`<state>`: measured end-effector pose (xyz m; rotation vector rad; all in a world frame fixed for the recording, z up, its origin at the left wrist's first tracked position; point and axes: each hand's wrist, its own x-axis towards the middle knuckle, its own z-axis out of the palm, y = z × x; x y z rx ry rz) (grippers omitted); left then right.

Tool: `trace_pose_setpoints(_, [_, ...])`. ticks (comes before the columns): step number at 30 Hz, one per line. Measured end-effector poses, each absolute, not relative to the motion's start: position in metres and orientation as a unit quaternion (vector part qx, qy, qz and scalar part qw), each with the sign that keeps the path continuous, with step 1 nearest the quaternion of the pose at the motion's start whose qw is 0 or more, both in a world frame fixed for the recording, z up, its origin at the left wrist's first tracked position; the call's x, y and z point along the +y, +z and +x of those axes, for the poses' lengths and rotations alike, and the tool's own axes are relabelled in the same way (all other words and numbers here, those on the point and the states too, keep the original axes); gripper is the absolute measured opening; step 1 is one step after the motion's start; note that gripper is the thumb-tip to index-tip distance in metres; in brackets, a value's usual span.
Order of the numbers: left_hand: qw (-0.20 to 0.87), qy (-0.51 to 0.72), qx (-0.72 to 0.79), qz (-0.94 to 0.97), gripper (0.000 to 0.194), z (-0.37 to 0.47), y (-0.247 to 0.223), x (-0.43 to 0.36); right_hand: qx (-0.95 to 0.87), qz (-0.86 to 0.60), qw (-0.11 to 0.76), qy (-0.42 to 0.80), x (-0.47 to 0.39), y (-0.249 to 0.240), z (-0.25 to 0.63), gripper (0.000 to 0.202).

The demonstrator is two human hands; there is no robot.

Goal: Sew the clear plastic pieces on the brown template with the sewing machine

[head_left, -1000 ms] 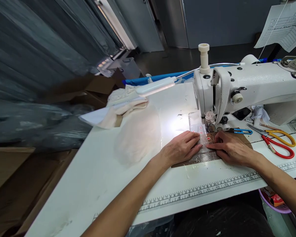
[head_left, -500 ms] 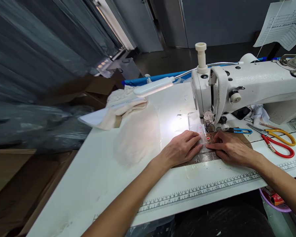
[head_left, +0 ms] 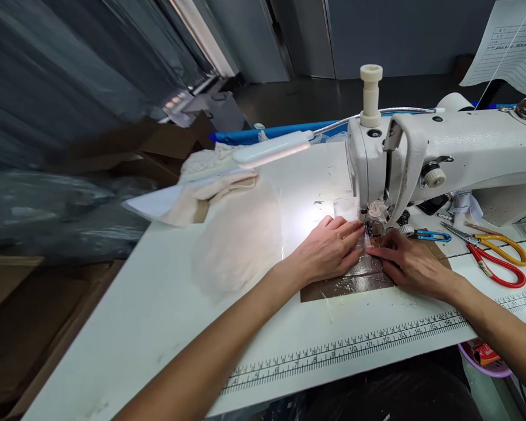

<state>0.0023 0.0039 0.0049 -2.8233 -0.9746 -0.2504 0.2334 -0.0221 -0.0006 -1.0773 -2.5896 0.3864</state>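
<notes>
Under the presser foot of the white sewing machine lies a thin see-through piece, mostly covered by my fingers. My left hand rests flat on it, just left of the foot, fingers stretched toward the needle. Close by on the right, my right hand has its fingers bent and drawn together at the front of the foot. Its fingertips press on the see-through material there; the exact edge they grip is hidden. A brown, shiny plate shows on the table beneath both hands.
Blue thread snips, red-handled scissors and yellow-handled scissors lie right of my hands. A pale round fabric piece spreads to the left. A lamp hangs over the table; a printed ruler runs along its front edge.
My left hand has moved slightly forward, its fingertips closer to the presser foot, and the see-through piece has gone further under. The view has shifted a little.
</notes>
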Motion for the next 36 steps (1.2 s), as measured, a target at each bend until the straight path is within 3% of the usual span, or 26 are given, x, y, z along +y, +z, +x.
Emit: trace_pose_setpoints(36, [0.070,-0.125,-0.356,-0.923,0.050,0.0037,-0.0032,-0.0013,-0.890,-0.392,0.171,0.157,-0.0235,-0.0042,0.2321,0.035])
